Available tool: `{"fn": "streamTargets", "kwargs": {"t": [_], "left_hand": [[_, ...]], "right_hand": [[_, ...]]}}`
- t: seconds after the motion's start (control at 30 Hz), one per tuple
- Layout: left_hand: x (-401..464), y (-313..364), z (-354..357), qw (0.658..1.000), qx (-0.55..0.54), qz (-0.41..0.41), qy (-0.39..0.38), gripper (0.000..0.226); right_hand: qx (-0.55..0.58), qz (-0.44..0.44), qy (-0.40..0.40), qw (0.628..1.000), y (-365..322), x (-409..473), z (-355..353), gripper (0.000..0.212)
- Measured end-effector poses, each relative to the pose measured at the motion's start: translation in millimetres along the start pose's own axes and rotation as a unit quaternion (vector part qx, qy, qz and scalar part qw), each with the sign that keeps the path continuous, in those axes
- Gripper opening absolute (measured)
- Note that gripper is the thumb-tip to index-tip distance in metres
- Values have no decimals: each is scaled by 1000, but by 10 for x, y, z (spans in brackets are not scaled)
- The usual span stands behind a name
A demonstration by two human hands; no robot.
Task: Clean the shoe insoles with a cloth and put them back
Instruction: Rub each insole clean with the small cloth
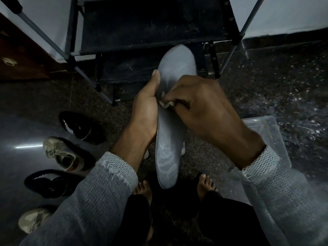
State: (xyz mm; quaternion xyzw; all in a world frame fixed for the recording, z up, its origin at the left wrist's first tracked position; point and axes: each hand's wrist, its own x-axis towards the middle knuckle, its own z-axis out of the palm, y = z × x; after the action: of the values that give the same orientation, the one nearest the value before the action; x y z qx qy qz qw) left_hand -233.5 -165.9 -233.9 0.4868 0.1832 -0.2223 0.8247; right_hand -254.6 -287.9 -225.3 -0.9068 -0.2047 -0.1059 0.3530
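Observation:
A long grey insole (169, 150) is held upright in front of me, toe end pointing away. My left hand (145, 110) grips its left edge from behind, thumb along the rim. My right hand (198, 102) presses a small whitish cloth (166, 103) against the middle of the insole's face; most of the cloth is hidden under the fingers. Pale streaks show on the heel part of the insole.
Two black shoes (80, 127) (51, 182) and two beige shoes (66, 154) (32, 219) lie on the dark floor at left. A black shoe rack (152, 25) stands ahead. A clear plastic box (266, 134) sits at right. My bare feet (206, 182) are below.

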Motion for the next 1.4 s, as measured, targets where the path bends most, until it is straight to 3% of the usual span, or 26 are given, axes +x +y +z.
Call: {"fn": "streamTargets", "kwargs": {"t": [0.2, 0.4, 0.57, 0.77, 0.87, 1.03, 1.2, 1.4], "left_hand": [[36, 95, -52, 999, -2, 43, 20, 48], [76, 112, -106, 997, 10, 78, 12, 45], [75, 68, -85, 997, 26, 52, -47, 42], [62, -41, -53, 991, 123, 24, -46, 45], [13, -68, -2, 994, 95, 3, -45, 49], [1, 21, 1, 998, 46, -12, -40, 62], [-6, 34, -12, 1000, -22, -11, -20, 63], [33, 28, -21, 996, -66, -12, -51, 59]], "right_hand": [[196, 191, 56, 960, 81, -65, -97, 14], [206, 208, 35, 955, 18, -47, -44, 14], [220, 231, 105, 942, 61, -23, -65, 12], [186, 207, 176, 944, 152, -3, -138, 11], [154, 184, 191, 952, 158, -10, -141, 10], [24, 113, 129, 985, 148, -52, -94, 12], [14, 41, 18, 999, -48, -29, 62, 20], [-30, 69, 76, 994, 3, -23, 46, 20]]}}
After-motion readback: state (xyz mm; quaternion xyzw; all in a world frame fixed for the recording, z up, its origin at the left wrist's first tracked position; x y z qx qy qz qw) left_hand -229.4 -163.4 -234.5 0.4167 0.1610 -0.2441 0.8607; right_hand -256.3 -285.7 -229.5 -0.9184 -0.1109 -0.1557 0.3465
